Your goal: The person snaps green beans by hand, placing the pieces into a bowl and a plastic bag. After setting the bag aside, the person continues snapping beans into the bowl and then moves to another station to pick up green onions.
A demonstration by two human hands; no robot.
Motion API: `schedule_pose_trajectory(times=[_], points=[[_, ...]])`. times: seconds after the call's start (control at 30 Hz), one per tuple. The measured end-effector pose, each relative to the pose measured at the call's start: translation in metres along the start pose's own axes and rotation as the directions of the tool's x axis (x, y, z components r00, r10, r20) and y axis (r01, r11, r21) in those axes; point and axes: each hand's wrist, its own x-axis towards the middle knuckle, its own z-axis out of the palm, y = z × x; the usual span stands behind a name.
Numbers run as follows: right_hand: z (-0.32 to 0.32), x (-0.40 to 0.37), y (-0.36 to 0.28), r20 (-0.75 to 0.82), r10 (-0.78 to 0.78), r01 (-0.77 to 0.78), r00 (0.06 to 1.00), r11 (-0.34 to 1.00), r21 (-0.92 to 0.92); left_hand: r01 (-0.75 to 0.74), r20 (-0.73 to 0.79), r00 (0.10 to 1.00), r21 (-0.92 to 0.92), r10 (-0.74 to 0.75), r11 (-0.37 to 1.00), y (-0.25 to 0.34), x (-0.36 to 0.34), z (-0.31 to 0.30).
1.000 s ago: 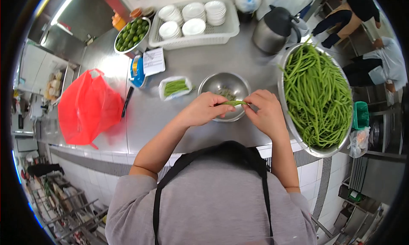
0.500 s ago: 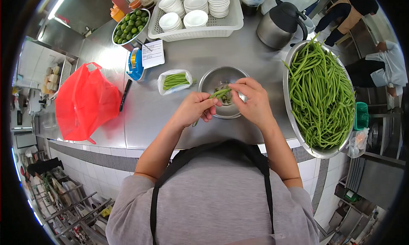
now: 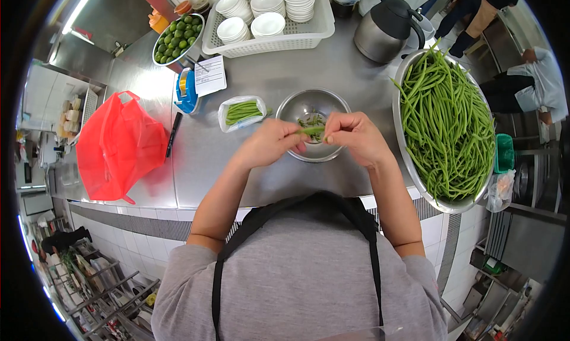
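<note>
I am looking down at 2 bare hands meeting over the steel counter (image 3: 267, 68). The left hand (image 3: 270, 142) is curling in with its fingers pressed together, pinching one end of a single green bean (image 3: 311, 130). The right hand (image 3: 356, 136) is pinching the other end between thumb and fingertips, and its remaining fingers are folding loosely. The bean is lying roughly level between the 2 hands, directly above the small steel bowl (image 3: 306, 103), which is holding a few green scraps at its bottom. I cannot tell whether the bean is touching the bowl.

To the right of the hands, a large steel basin (image 3: 399, 89) is sitting partly over the counter edge, and a heap of long beans (image 3: 451, 121) is filling it. Just left of the small bowl, a clear plastic tub (image 3: 242, 112) is holding 1 short bundle of trimmed beans. Further left, a red plastic bag (image 3: 119, 145) is slumping on the counter, with a dark pen-like object (image 3: 172, 136) beside it.

Along the far side, a white basket (image 3: 267, 42) is carrying stacks of white dishes, a metal jug with a black lid (image 3: 386, 29) is standing to its right, and a bowl of limes (image 3: 177, 35) is sitting to its left. A blue tape dispenser (image 3: 187, 92) and a notepad (image 3: 209, 75) are resting near the limes. At the far right, another person in a pale top (image 3: 534, 86) is bending over, well apart from the hands.
</note>
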Motion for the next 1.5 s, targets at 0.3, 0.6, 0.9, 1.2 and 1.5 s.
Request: schedule_pose_trajectory(times=[0.3, 0.6, 0.9, 1.2, 1.5], points=[[0.013, 0.006, 0.016, -0.131, -0.286, 0.1, 0.949, 0.67, -0.736, -0.348, -0.403, 0.915, -0.748, 0.029, 0.564, -0.007, 0.037, 0.003], [0.03, 0.006, 0.01, -0.289, -0.271, 0.041, 0.918, 0.791, -0.61, -0.497, -0.508, 0.855, -0.741, 0.106, 0.451, 0.006, 0.041, 0.022], [0.022, 0.007, 0.001, -0.105, -0.347, 0.175, 0.932, 0.683, -0.709, -0.464, -0.449, 0.886, -0.851, 0.117, 0.247, 0.002, 0.035, 0.02], [0.031, 0.012, 0.026, -0.18, -0.497, 0.305, 0.849, 0.738, -0.602, -0.63, -0.636, 0.767, -0.771, -0.085, 0.093, 0.001, 0.051, 0.03], [0.038, 0.008, 0.023, -0.285, -0.234, 0.145, 0.929, 0.942, -0.302, -0.845, -0.833, 0.499, -0.407, 0.239, 0.346, 0.015, 0.047, 0.047]])
